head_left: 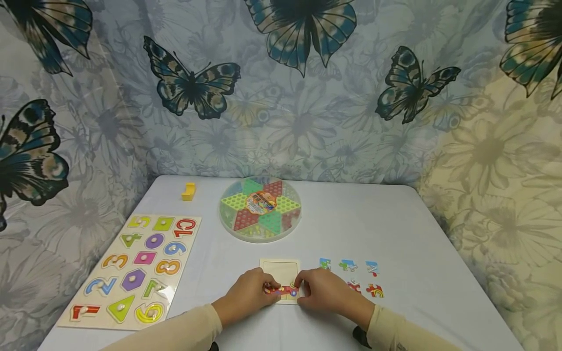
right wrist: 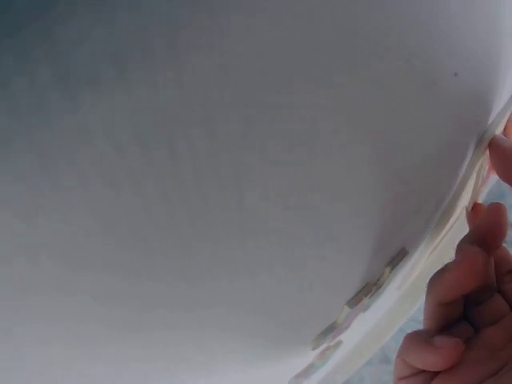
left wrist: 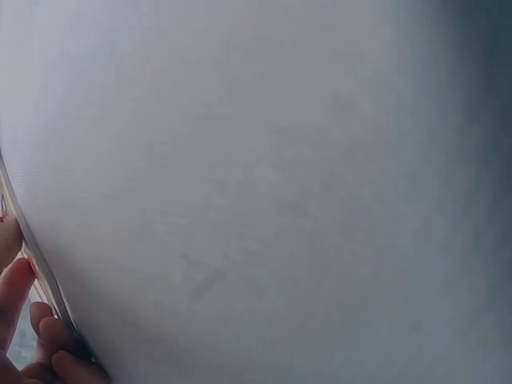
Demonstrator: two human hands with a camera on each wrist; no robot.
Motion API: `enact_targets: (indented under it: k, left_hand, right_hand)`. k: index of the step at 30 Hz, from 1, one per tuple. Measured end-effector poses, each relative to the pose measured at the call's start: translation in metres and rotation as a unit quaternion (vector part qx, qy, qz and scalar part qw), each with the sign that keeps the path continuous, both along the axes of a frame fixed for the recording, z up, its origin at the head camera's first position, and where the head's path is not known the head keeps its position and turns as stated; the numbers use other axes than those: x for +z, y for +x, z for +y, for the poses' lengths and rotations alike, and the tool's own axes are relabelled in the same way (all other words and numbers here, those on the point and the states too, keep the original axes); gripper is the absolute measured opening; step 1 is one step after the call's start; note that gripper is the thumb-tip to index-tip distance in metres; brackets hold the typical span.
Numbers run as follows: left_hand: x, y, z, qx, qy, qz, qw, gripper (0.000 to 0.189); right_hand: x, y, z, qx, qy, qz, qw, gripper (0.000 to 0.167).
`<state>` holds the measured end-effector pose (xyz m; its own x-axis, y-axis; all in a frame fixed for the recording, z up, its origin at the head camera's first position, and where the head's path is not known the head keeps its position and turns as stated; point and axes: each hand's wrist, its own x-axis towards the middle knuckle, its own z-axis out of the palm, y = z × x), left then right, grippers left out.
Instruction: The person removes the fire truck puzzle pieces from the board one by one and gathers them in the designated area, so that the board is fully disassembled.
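A small wooden puzzle board (head_left: 279,267) lies in front of me, with red vehicle-picture puzzle pieces (head_left: 287,290) along its near part. At the board's left side, my left hand (head_left: 249,291) pinches a red piece between thumb and forefinger. Opposite it, my right hand (head_left: 327,291) has bent fingers, thumb and forefinger tips right at the board's right edge beside the picture; I cannot tell whether they grip a piece. The left wrist view catches the left fingers (left wrist: 14,296) at the board's edge, and the right wrist view the curled right fingers (right wrist: 464,280).
Several loose puzzle pieces (head_left: 348,265) lie right of the board, partly behind the right hand. A large number-and-shape board (head_left: 145,273) covers the table's left side. Farther back are a round star-patterned game board (head_left: 260,209) and a yellow block (head_left: 188,192). Butterfly-print cloth surrounds the white table.
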<state>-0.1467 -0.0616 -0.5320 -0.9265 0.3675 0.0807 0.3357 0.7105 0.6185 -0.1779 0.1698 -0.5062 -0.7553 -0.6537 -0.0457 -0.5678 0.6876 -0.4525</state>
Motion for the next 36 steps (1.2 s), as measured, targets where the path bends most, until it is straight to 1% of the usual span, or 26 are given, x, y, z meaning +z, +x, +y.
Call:
enact_targets:
  k: [6, 12, 15, 20, 27, 32, 36]
  left_hand:
    - [0.0021, 0.0006, 0.0007, -0.003, -0.003, -0.003, 1.0, 0.019]
    - [-0.0009, -0.0007, 0.0018, 0.001, 0.0, -0.012, 0.9999, 0.019]
    - [-0.0019, -0.0011, 0.0017, 0.002, 0.001, -0.008, 1.0, 0.02]
    - [-0.0003, -0.0001, -0.0007, 0.002, 0.002, -0.006, 1.0, 0.019]
    - [-0.0003, 0.0004, -0.0018, 0.0, 0.0, 0.002, 1.0, 0.018]
    - [0.0002, 0.0003, -0.0015, -0.001, 0.005, 0.007, 1.0, 0.017]
    - [0.0017, 0.0007, -0.0005, -0.001, 0.006, 0.008, 1.0, 0.017]
  right_hand:
    - [0.0014, 0.0, -0.0004, -0.01, -0.001, -0.007, 0.9999, 0.025]
    - [0.003, -0.0014, -0.0013, -0.01, 0.005, -0.013, 0.9998, 0.032]
    - [0.0031, -0.0029, -0.0027, -0.009, 0.005, -0.018, 0.9998, 0.034]
    - [0.0023, -0.0042, -0.0072, -0.006, -0.011, -0.036, 0.9993, 0.035]
    - [0.0026, -0.0028, -0.0072, -0.003, -0.056, -0.065, 0.9963, 0.036]
    - [0.0034, -0.0046, -0.0068, -0.01, -0.059, -0.064, 0.9962, 0.035]
    - [0.0039, -0.005, -0.0074, -0.003, -0.07, -0.061, 0.9957, 0.033]
